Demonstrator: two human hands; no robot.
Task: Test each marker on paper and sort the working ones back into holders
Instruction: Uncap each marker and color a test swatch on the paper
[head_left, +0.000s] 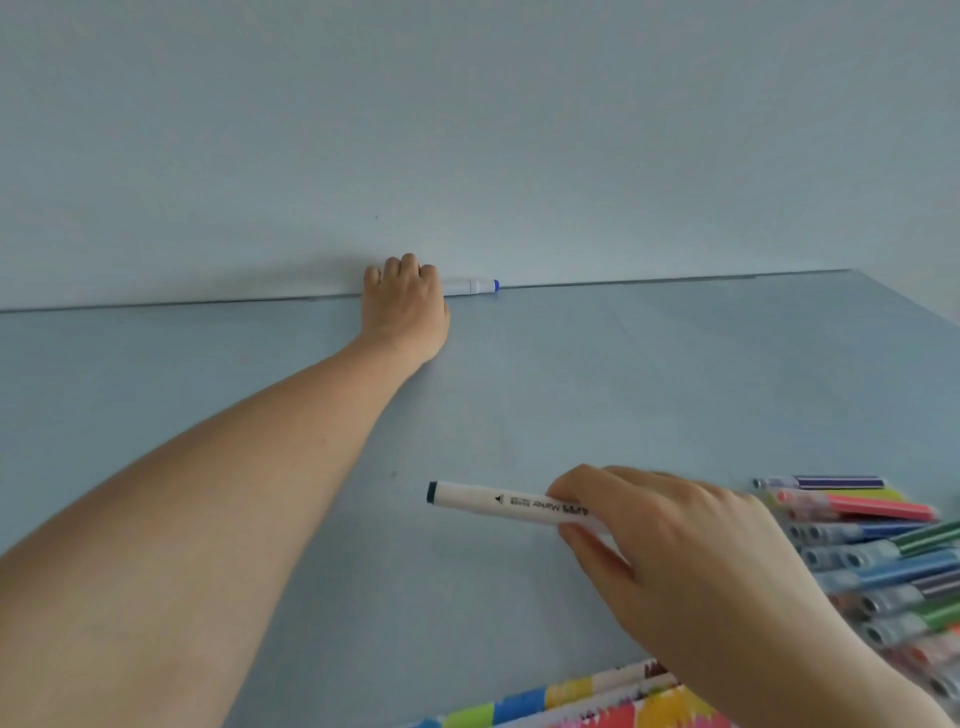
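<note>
My left hand (404, 304) reaches to the far edge of the table (260, 395), where the table meets the wall. Its fingers are curled round a white marker (470, 286) with a blue end that sticks out to the right of the hand. My right hand (675, 551) grips a second white marker (498, 501) with a dark teal cap. This marker lies level just above the table and its cap points left. No holder is in view.
A heap of several coloured markers (883, 556) lies at the right edge. At the bottom edge shows a colourful printed item (582, 701) with blue, yellow, green and red patches. The pale blue wall (467, 130) rises straight behind the table.
</note>
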